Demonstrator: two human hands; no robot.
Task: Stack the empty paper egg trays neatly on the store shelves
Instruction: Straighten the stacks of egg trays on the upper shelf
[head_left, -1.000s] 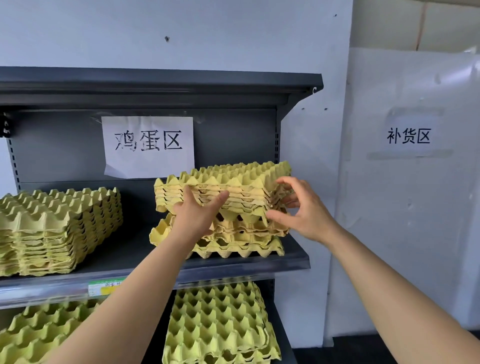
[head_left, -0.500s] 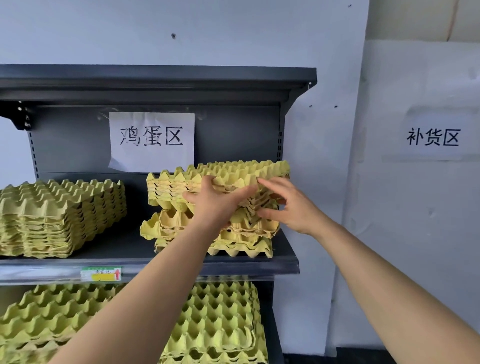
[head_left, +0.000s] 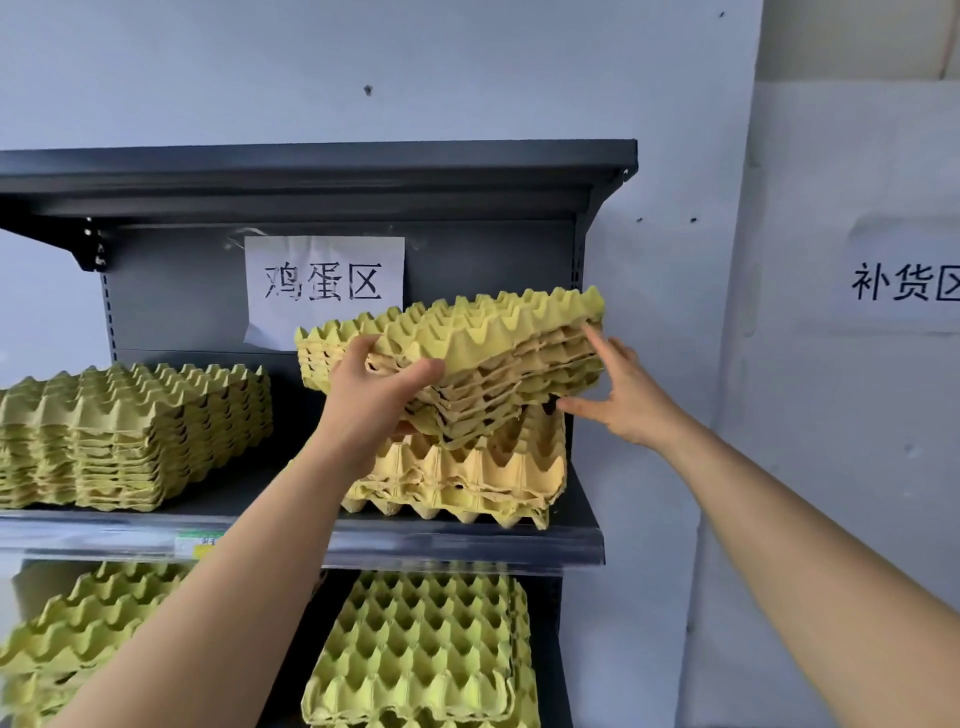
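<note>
Left hand (head_left: 371, 400): gripping the front corner of the tray bundle (head_left: 493, 338), taking its weight.
Right hand (head_left: 626, 397): fingers straight, pressing the bundle's right edge, apparently squaring it.
Placement: bundle tilting, skewed, over the lower pile (head_left: 467, 478) on the middle shelf (head_left: 467, 545), not yet nested.

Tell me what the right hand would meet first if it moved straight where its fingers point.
The right hand points up-left at the lifted tray bundle; it would likely meet the bundle's right edge first, though depth is unclear.
</note>
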